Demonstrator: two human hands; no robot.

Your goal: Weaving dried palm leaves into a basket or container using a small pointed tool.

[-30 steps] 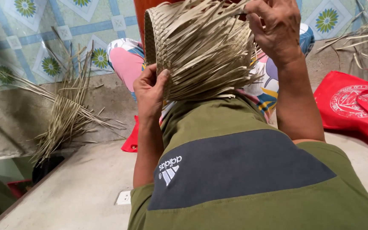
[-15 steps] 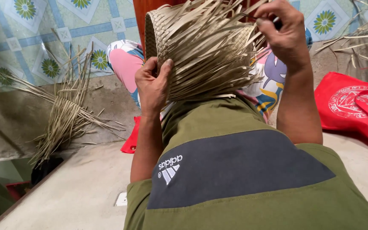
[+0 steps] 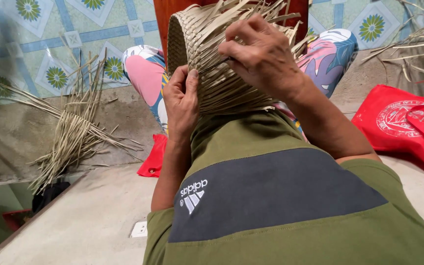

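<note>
One half-woven basket [image 3: 207, 59] of pale dry strips sat at 12 o'clock, propped on the person's lap against the green-and-grey shirt [image 3: 271, 196], loose ends fanning out from its woven part. Two hands on it. Left hand [image 3: 181, 100] at the basket's 8 o'clock edge, fingers curled and closed against the weave, thumb pressed on a strip. Right hand [image 3: 263, 56] lay over the basket at 1 o'clock, fingers bent in a pinch on one thin strip [image 3: 217, 64] that ran toward the left thumb.

One flat, partly woven mat of strips [image 3: 72, 135] lay at 9 o'clock on the concrete ledge, ends splayed, well apart from the hands. More loose strips [image 3: 413, 44] at 2 o'clock, count unclear. Two red cloth items: one bag [image 3: 403, 125] at 3 o'clock, one smaller piece [image 3: 154, 157] just beside the left forearm. One white wall socket [image 3: 139, 229] at 7 o'clock on the floor
</note>
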